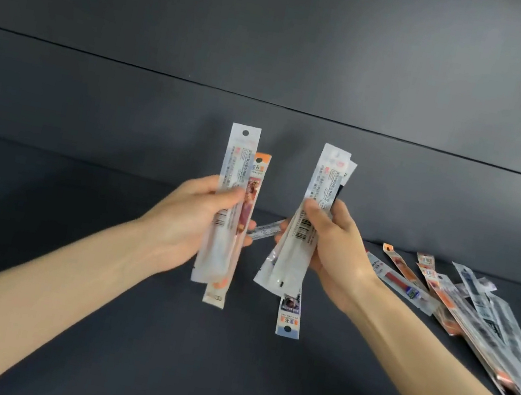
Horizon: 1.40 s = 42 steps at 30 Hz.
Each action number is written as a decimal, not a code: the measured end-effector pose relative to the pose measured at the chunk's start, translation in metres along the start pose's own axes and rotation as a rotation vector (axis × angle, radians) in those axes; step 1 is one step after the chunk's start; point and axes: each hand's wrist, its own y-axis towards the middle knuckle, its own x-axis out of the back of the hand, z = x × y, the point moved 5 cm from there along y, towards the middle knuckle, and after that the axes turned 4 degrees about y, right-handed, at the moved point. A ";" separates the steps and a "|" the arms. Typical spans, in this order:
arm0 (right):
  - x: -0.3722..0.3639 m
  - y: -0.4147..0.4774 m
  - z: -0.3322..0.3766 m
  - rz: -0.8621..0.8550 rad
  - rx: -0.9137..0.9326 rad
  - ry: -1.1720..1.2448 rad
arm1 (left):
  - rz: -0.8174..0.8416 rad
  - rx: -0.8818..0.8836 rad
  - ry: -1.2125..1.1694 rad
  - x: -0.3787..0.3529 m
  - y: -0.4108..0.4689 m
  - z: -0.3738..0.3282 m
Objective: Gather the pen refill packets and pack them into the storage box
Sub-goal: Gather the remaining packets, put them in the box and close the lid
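My left hand (189,219) grips two long pen refill packets upright: a white one (236,165) in front and an orange-topped one (257,176) behind it. My right hand (331,244) grips a small bundle of refill packets (324,180), white ones in front and one hanging lowest with a blue end (288,317). Both bundles are held above the dark surface, a little apart. Another clear packet (265,231) lies on the surface between the hands. The storage box is not in view.
A loose pile of several more refill packets (463,302) lies spread on the dark grey surface (155,353) at the right, partly under my right forearm. A dark grey backrest (163,110) rises behind.
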 end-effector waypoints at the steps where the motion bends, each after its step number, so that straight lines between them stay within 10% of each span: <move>1: 0.000 0.002 0.001 -0.001 0.001 -0.023 | -0.020 0.022 -0.029 -0.004 0.005 0.001; 28: -0.008 -0.003 -0.017 0.181 0.031 -0.076 | -0.051 -0.264 0.118 -0.014 0.016 0.015; 35: 0.009 0.003 -0.012 -0.039 0.110 -0.099 | -0.134 -0.005 -0.453 0.000 0.028 0.021; 42: -0.003 0.002 -0.022 0.057 0.000 -0.091 | -0.036 0.015 -0.334 -0.011 0.020 0.020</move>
